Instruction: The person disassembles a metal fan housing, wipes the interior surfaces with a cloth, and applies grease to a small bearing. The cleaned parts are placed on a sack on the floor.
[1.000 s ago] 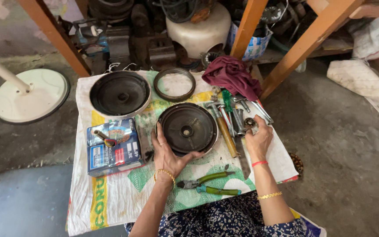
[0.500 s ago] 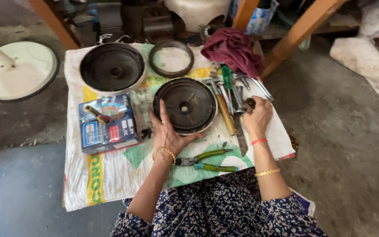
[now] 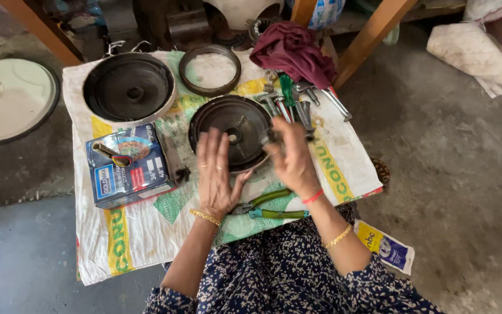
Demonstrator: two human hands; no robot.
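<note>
Two bare hands reach forward from a seated person in a dark flowered garment, over a white woven sack [image 3: 146, 244] spread as a work mat on a concrete floor. Left hand [image 3: 215, 174] lies flat and open, palm down, fingers straight and close together, pointing away from the body; its fingertips rest on the near left edge of a round black metal cover [image 3: 233, 125] that sits at the middle of the mat. It grips nothing. A gold bangle circles that wrist. Right hand [image 3: 290, 152] hovers over the near right edge of the same cover, fingers curled and pinched around a small dark part [image 3: 271, 138]; the hand is blurred, so the part's shape cannot be told. A red band and a gold bangle sit on the right forearm. Green-handled pliers [image 3: 269, 206] lie on the mat just below the two hands, between the wrists. Left of the cover rests a blue box [image 3: 128, 166]. Farther back sit a larger black dish [image 3: 128, 88] and a dark ring [image 3: 210, 70]. Behind the right hand lies a cluster of tools [image 3: 297, 102], with a maroon cloth [image 3: 293, 49] bunched beyond them.
</note>
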